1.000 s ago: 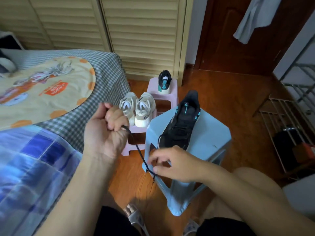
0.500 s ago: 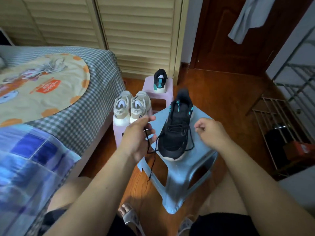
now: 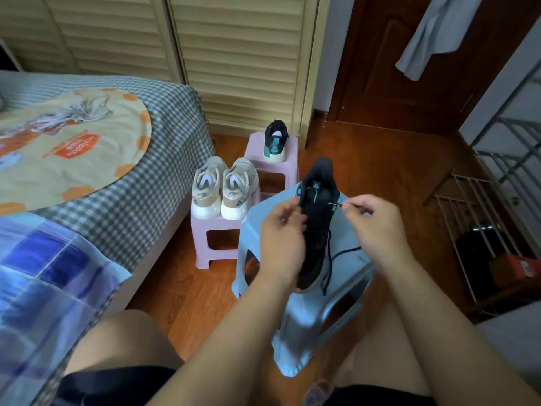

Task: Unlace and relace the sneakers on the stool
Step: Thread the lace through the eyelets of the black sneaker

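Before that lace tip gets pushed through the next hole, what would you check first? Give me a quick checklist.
1. Black sneaker resting on the blue stool: ok.
2. Right hand pinching the lace tip: ok, held at the fingertips.
3. Tip lined up with an eyelet on the shoe's right side: cannot tell, the holes are too small to see.
4. Left hand steadying the shoe: ok, it rests against the left side.
5. Loose lace free of knots: cannot tell; it trails over the stool top.
6. Other lace end accounted for: cannot tell, possibly hidden by the left hand.
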`<control>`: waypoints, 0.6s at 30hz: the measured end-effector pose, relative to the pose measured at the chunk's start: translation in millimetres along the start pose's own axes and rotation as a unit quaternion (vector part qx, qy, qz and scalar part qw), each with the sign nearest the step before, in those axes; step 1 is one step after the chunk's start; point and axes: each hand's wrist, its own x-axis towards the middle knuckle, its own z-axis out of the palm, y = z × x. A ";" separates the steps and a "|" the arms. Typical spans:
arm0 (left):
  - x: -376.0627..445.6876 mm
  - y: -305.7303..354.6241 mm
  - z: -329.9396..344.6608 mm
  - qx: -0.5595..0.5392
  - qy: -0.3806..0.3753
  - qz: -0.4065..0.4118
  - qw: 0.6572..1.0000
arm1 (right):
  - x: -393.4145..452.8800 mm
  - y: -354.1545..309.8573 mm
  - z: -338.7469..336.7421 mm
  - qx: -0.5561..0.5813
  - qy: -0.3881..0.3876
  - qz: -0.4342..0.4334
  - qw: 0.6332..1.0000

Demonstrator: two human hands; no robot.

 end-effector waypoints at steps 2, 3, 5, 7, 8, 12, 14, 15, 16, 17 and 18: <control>14.0 -3.6 -22.9 0.201 0.053 0.057 0.977 | 10.0 5.7 -6.2 -0.133 0.022 -0.073 0.988; 17.8 -4.3 -29.1 0.269 0.042 0.067 0.960 | 11.6 5.5 -4.6 -0.155 0.006 -0.105 0.982; 22.3 -9.8 -31.5 0.355 -0.017 0.090 0.930 | 11.3 7.3 4.2 -0.197 -0.018 -0.166 0.966; 23.7 -16.9 -27.3 0.408 -0.058 0.118 0.903 | 11.2 9.4 13.0 -0.232 -0.020 -0.195 0.953; 24.3 -18.7 -24.3 0.419 -0.065 0.123 0.897 | 12.3 10.5 15.7 -0.242 -0.019 -0.193 0.951; 29.5 -22.6 -18.4 0.409 -0.043 0.115 0.904 | 13.8 13.9 22.8 -0.274 -0.037 -0.158 0.948; 30.4 -24.0 -14.1 0.411 -0.042 0.106 0.905 | 12.5 12.5 25.4 -0.287 -0.039 -0.163 0.943; 31.4 -25.4 -11.6 0.407 -0.042 0.098 0.907 | 12.5 12.8 26.5 -0.285 -0.042 -0.164 0.944; 32.3 -27.3 -9.2 0.399 -0.041 0.089 0.912 | 12.9 13.2 27.2 -0.274 -0.044 -0.157 0.948; 33.2 -28.2 -6.8 0.392 -0.036 0.077 0.916 | 13.5 13.6 27.8 -0.253 -0.045 -0.145 0.955; 34.0 -28.0 -4.1 0.380 -0.028 0.064 0.922 | 13.4 14.0 28.4 -0.234 -0.042 -0.132 0.962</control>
